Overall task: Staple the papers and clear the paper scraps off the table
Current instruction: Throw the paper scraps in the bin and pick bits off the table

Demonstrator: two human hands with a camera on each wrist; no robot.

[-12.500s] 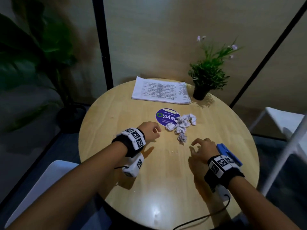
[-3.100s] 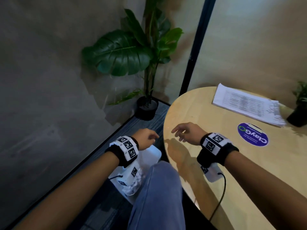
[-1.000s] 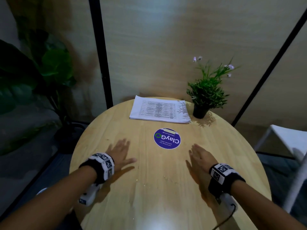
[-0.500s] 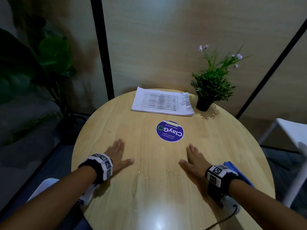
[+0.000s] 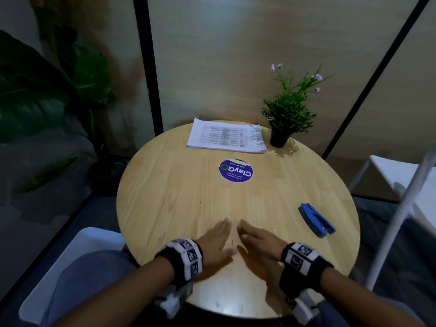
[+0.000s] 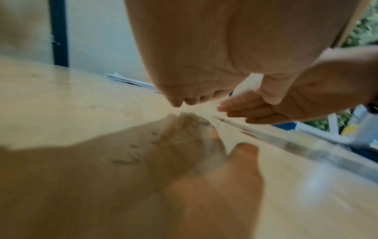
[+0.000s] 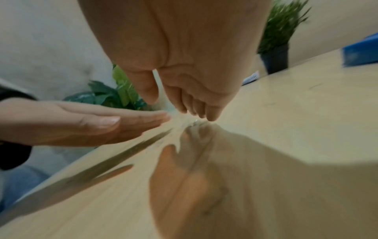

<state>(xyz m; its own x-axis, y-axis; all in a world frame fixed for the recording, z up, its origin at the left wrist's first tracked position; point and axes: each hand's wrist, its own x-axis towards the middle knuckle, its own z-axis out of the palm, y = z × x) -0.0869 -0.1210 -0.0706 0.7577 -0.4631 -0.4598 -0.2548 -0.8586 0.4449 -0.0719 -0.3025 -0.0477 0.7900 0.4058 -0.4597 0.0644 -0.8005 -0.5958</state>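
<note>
Both hands lie on the round wooden table (image 5: 165,197) near its front edge, fingers straight and close together. My left hand (image 5: 218,239) (image 6: 184,98) and my right hand (image 5: 254,239) (image 7: 194,111) almost meet at the fingertips, holding nothing. A few tiny specks (image 5: 230,241) lie on the wood between them. The stack of printed papers (image 5: 226,138) lies at the far edge. A blue stapler (image 5: 316,219) rests to the right of my right hand, apart from it. No crumpled scraps show on the table.
A small potted plant (image 5: 284,121) stands at the far right beside the papers. A round purple sticker (image 5: 236,170) marks the table's middle. A white chair (image 5: 405,175) stands to the right, a white seat (image 5: 70,260) at lower left, a large leafy plant (image 5: 47,90) at left.
Both hands have slid inward and back toward the front edge, from wide apart to almost touching. The crumpled scraps seen 12.5 s ago are gone from the table.
</note>
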